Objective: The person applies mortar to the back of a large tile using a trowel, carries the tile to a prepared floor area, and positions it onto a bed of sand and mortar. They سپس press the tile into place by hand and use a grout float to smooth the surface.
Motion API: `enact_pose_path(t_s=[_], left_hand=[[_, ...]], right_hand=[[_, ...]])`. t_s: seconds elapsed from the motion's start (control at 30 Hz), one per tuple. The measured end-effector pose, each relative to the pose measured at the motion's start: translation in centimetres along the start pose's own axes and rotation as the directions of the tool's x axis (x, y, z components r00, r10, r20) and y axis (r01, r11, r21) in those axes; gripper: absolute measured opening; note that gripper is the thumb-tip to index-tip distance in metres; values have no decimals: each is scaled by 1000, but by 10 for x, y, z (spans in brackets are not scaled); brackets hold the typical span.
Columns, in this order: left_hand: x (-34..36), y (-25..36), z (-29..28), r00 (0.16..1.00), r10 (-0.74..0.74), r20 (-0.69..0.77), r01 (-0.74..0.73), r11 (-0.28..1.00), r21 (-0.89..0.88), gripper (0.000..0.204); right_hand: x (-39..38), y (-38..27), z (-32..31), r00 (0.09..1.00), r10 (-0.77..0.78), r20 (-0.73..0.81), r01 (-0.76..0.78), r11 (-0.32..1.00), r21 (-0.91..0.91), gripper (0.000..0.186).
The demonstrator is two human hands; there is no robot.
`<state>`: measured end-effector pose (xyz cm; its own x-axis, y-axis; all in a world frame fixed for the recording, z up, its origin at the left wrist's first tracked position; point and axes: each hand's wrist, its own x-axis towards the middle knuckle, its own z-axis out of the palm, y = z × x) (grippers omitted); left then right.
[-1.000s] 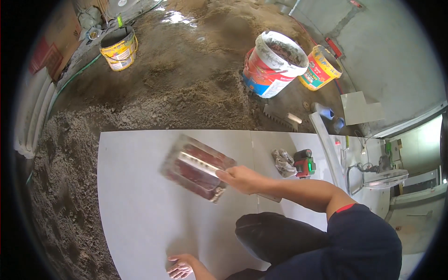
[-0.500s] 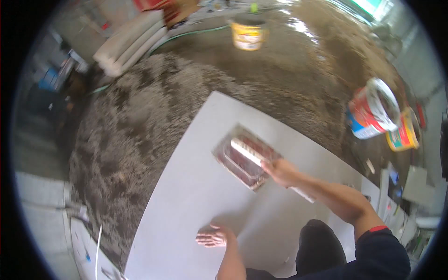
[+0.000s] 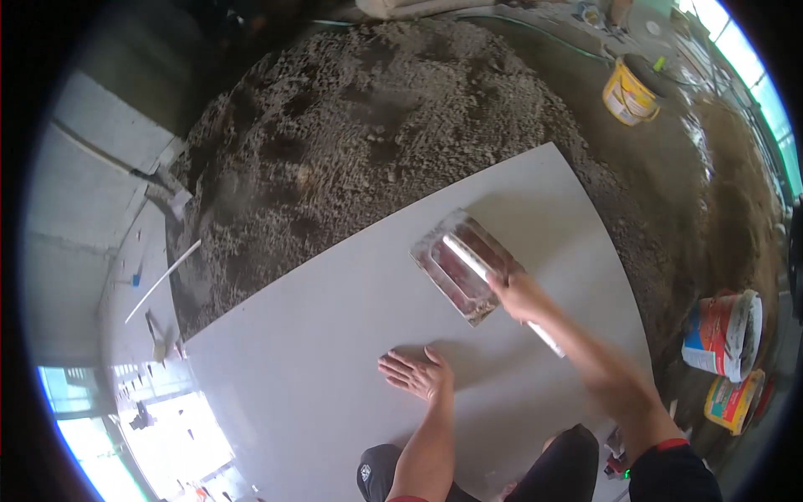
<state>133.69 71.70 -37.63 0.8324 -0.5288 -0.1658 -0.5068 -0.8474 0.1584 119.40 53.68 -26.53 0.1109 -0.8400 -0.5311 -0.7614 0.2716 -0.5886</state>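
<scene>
Right hand gripping a flat metal trowel by its handle, left hand spread flat on the large, rigid, probably heavy and brittle pale grey tile

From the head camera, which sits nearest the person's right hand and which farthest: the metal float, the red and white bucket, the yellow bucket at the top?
1. Metal float: gripped by the right hand, on the tile.
2. Red and white bucket: off to the right.
3. Yellow bucket: far, upper right.

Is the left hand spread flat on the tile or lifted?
Spread flat. The left hand lies palm down, fingers splayed, on the grey tile, casting only a thin shadow at its edge.
</scene>
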Motion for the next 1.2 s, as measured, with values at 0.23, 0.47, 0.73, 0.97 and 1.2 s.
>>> enact_pose_path(t_s=[0.23, 0.47, 0.73, 0.97, 1.2], left_hand=[[2, -9, -1, 1000, 21, -22, -22, 999, -45, 84], [0, -24, -1, 999, 47, -22, -50, 985, -167, 79], [27, -143, -14, 803, 594, 37, -582, 797, -160, 88], [45, -362, -93, 543, 746, 385, -811, 585, 10, 95], [-10, -509, -104, 640, 531, 555, -717, 672, 183, 98]], right_hand=[[-41, -111, -65, 897, -390, -207, 441, 813, 381, 57], [-24, -53, 97, 987, -23, -156, -18, 967, -254, 68], [-47, 28, 140, 993, -20, -113, 16, 999, -36, 76], [-170, 109, 157, 905, -262, -334, 280, 960, 7, 76], [-297, 11, 52, 976, -1, -218, 62, 959, 275, 63]])
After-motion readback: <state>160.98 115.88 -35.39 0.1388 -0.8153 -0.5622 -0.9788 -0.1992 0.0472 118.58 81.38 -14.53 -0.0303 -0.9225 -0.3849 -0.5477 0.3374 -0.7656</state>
